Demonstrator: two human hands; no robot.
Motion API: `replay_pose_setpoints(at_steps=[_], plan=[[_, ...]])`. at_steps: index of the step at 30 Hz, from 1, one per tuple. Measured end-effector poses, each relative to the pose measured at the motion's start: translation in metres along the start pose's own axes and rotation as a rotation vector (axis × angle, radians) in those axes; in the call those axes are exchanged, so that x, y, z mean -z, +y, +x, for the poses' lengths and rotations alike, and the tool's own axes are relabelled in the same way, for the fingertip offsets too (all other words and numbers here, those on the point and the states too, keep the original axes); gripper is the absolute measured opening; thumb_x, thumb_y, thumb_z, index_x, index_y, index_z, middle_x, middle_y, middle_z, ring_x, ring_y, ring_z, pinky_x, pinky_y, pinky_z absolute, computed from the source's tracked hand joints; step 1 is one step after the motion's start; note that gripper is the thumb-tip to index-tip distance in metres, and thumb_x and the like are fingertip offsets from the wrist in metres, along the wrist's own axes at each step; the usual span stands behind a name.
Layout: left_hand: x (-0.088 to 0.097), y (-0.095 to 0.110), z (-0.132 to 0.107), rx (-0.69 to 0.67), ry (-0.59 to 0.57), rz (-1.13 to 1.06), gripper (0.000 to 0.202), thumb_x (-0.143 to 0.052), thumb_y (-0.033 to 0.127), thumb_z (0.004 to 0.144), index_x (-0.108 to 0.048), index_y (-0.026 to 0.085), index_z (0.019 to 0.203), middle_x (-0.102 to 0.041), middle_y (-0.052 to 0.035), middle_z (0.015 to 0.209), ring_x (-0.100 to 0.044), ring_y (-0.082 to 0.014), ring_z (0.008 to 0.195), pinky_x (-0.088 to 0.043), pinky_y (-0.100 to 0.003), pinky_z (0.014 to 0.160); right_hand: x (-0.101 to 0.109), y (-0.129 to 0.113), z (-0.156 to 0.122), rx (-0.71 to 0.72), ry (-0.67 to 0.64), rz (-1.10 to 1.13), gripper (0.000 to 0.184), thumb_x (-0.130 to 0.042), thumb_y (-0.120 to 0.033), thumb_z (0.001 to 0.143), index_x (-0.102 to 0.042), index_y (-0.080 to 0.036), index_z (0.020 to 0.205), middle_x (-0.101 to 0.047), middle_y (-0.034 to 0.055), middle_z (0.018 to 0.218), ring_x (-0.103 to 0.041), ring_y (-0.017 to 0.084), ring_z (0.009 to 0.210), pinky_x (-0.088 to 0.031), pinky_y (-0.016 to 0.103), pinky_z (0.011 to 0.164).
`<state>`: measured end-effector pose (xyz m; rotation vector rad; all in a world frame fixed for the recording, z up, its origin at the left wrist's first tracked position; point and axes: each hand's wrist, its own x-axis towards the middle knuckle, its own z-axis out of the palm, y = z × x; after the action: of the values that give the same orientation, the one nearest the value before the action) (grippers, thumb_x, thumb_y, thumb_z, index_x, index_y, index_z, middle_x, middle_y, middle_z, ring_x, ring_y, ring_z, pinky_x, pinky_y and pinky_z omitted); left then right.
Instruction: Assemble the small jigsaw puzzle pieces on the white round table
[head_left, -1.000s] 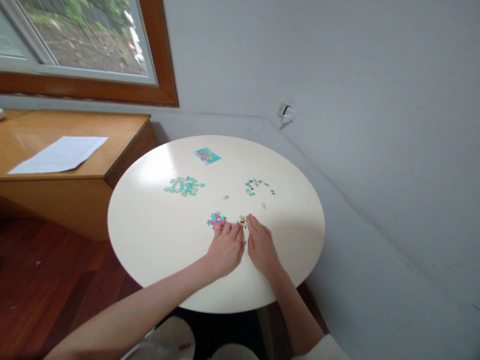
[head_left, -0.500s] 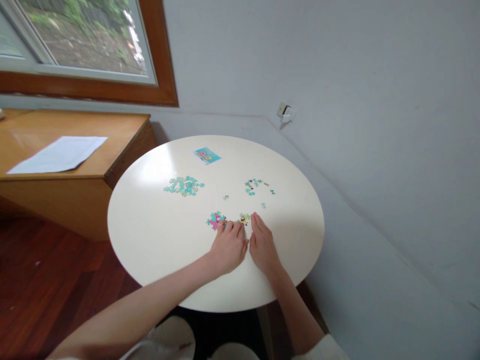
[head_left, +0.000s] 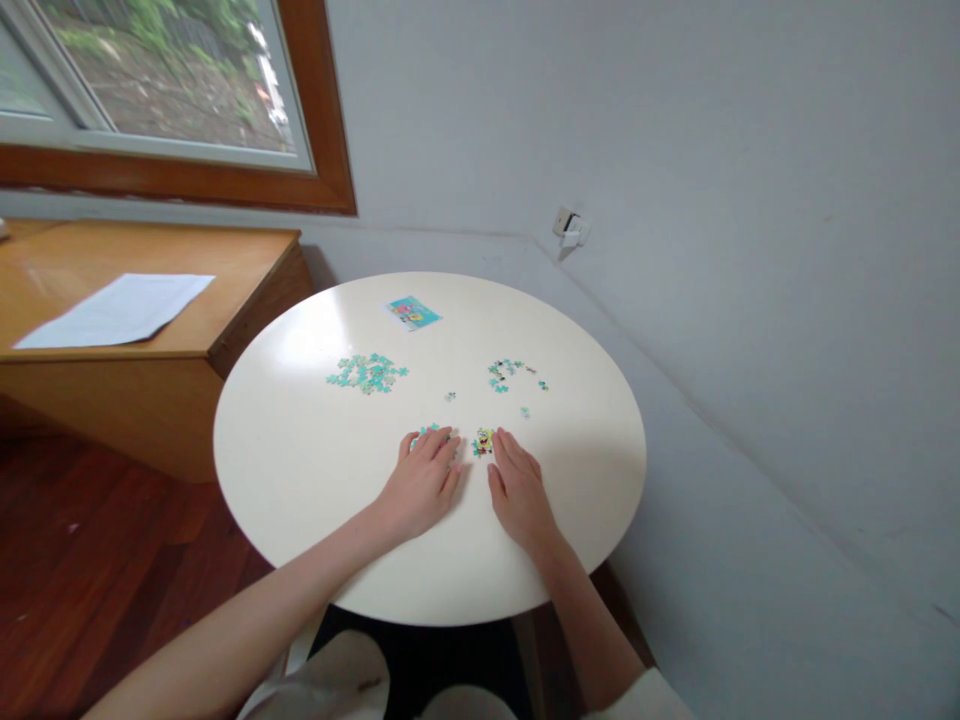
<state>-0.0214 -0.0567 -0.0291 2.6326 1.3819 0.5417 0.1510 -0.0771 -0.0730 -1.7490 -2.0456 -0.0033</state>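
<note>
Across the round, glossy white worktop, the left hand has shifted left, loosely curved over the teal-edged jigsaw cluster, any hold unclear; rightward, the yellow-and-teal jigsaw cluster shows more fully beside the flat, ungripping right hand.

Gap between fingers, puzzle seemingly flat

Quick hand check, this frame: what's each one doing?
Left hand: open, fingers spread over the teal puzzle section.
Right hand: open, fingertips beside the yellow puzzle section; contact unclear.
</note>
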Motion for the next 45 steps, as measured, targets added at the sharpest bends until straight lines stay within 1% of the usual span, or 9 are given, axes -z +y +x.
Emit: replay_pose_setpoints(at_steps=[3, 5, 8, 10, 17, 24, 35, 41, 45], plan=[[-0.004, -0.012, -0.016, 0.001, -0.002, 0.090, 0.044, -0.029, 0.036, 0.093, -0.047, 0.015, 0.127, -0.048, -0.0133, 0.134, -0.040, -0.0259, 0.125, -0.024, -0.050, 0.105, 0.006, -0.006, 0.001, 0.023, -0.073, -0.053, 0.047, -0.028, -0.023, 0.091, -0.041, -0.011, 0.135, -0.041, 0.0124, 0.139, -0.035, 0.020, 0.131, -0.029, 0.039, 0.105], [-0.007, -0.018, -0.024, -0.012, -0.004, 0.133, 0.049, -0.028, 0.041, 0.093, -0.040, 0.017, 0.134, -0.041, -0.0124, 0.140, -0.038, -0.0263, 0.128, -0.022, -0.051, 0.106, 0.010, -0.009, 0.001, 0.037, -0.106, -0.073, 0.047, -0.027, -0.026, 0.092, -0.040, -0.011, 0.135, -0.040, 0.0114, 0.140, -0.033, 0.020, 0.132, -0.026, 0.039, 0.106], [-0.012, -0.023, -0.032, -0.032, -0.012, 0.169, 0.052, -0.026, 0.042, 0.093, -0.031, 0.018, 0.140, -0.036, -0.0114, 0.143, -0.034, -0.0256, 0.131, -0.021, -0.052, 0.107, 0.013, -0.012, 0.002, 0.055, -0.152, -0.092, 0.047, -0.026, -0.028, 0.093, -0.041, -0.011, 0.134, -0.039, 0.0107, 0.141, -0.033, 0.019, 0.132, -0.024, 0.040, 0.107], [-0.015, -0.024, -0.034, -0.039, -0.014, 0.180, 0.053, -0.026, 0.041, 0.093, -0.029, 0.018, 0.141, -0.035, -0.0114, 0.144, -0.032, -0.0251, 0.132, -0.020, -0.051, 0.108, 0.014, -0.012, 0.002, 0.059, -0.170, -0.099, 0.046, -0.024, -0.027, 0.093, -0.042, -0.011, 0.133, -0.039, 0.0104, 0.140, -0.034, 0.018, 0.131, -0.023, 0.039, 0.107], [-0.016, -0.024, -0.033, -0.035, -0.032, 0.170, 0.052, -0.027, 0.038, 0.093, -0.028, 0.017, 0.141, -0.033, -0.0107, 0.145, -0.031, -0.0250, 0.133, -0.022, -0.050, 0.108, 0.013, -0.012, 0.002, 0.054, -0.161, -0.094, 0.045, -0.023, -0.025, 0.093, -0.043, -0.015, 0.133, -0.041, 0.0095, 0.140, -0.035, 0.017, 0.131, -0.022, 0.039, 0.107], [-0.016, -0.025, -0.034, -0.031, -0.030, 0.151, 0.051, -0.028, 0.037, 0.093, -0.030, 0.018, 0.140, -0.033, -0.0102, 0.145, -0.031, -0.0244, 0.133, -0.021, -0.049, 0.109, 0.015, -0.013, 0.003, 0.036, -0.207, -0.098, 0.046, -0.023, -0.024, 0.093, -0.042, -0.012, 0.134, -0.038, 0.0092, 0.141, -0.034, 0.016, 0.132, -0.021, 0.038, 0.108], [-0.014, -0.023, -0.035, -0.022, -0.041, 0.126, 0.051, -0.027, 0.037, 0.093, -0.030, 0.017, 0.141, -0.032, -0.0106, 0.145, -0.030, -0.0240, 0.133, -0.022, -0.049, 0.109, 0.012, -0.011, 0.001, 0.058, -0.160, -0.094, 0.046, -0.023, -0.021, 0.092, -0.042, -0.015, 0.134, -0.041, 0.0098, 0.140, -0.036, 0.017, 0.130, -0.023, 0.039, 0.107], [-0.013, -0.024, -0.034, -0.020, -0.042, 0.130, 0.050, -0.028, 0.037, 0.093, -0.030, 0.019, 0.140, -0.033, -0.0096, 0.145, -0.030, -0.0235, 0.133, -0.021, -0.047, 0.110, 0.012, -0.011, 0.001, 0.061, -0.144, -0.096, 0.046, -0.023, -0.021, 0.092, -0.043, -0.014, 0.134, -0.041, 0.0099, 0.140, -0.037, 0.016, 0.130, -0.022, 0.038, 0.107], [-0.012, -0.022, -0.034, -0.018, -0.051, 0.134, 0.050, -0.028, 0.036, 0.093, -0.031, 0.018, 0.140, -0.033, -0.0099, 0.145, -0.030, -0.0238, 0.133, -0.022, -0.048, 0.109, 0.011, -0.011, 0.001, 0.059, -0.158, -0.104, 0.046, -0.023, -0.021, 0.092, -0.043, -0.013, 0.133, -0.040, 0.0102, 0.140, -0.036, 0.017, 0.130, -0.022, 0.038, 0.107]])
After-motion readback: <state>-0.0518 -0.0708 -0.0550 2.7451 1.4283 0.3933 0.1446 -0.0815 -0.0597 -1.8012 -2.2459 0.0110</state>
